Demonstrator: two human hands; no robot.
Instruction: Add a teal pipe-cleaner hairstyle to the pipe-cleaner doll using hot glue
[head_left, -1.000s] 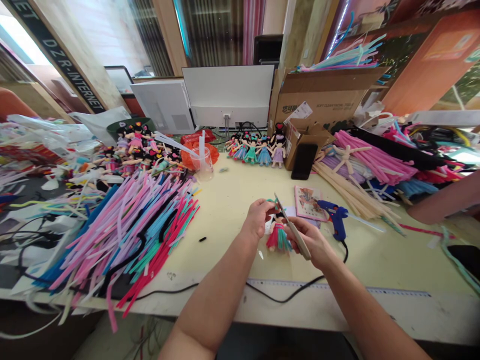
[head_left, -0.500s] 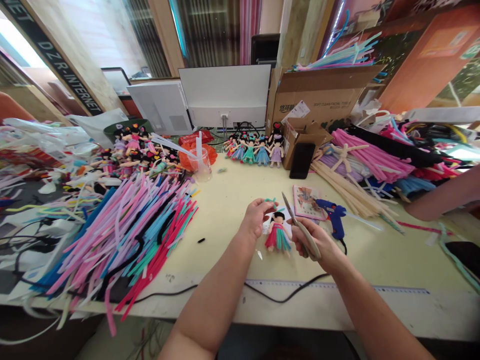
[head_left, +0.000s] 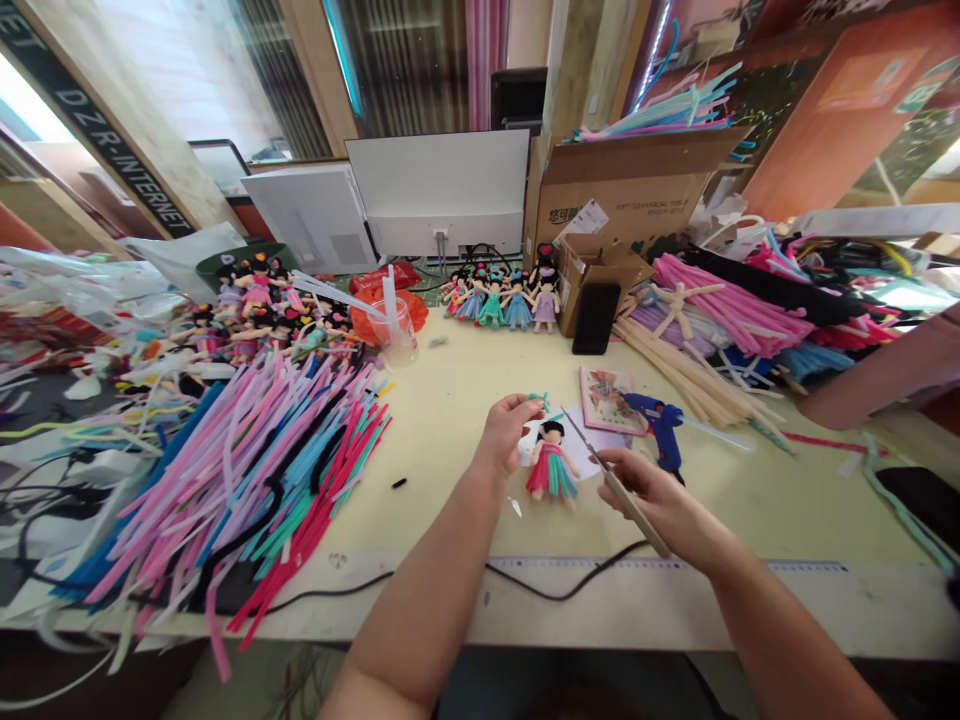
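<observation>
My left hand (head_left: 507,433) is pinched on a small teal pipe-cleaner piece (head_left: 538,400), held just above the table. A small doll (head_left: 551,461) with black hair and a pink and teal skirt lies on the pale yellow table (head_left: 450,420) between my hands. My right hand (head_left: 660,505) is closed round a pair of scissors (head_left: 615,485), whose blades point up and left towards the doll's head. Neither hand touches the doll.
A big heap of coloured pipe cleaners (head_left: 247,470) covers the table's left. A blue glue gun (head_left: 658,428) and a small card (head_left: 606,398) lie right of the doll. Finished dolls (head_left: 499,298), a cardboard box (head_left: 630,200) and another person's arm (head_left: 877,375) are farther off.
My right hand has pulled the scissors down and to the right, away from the doll. The doll now lies free on the table, and my left hand keeps the teal piece.
</observation>
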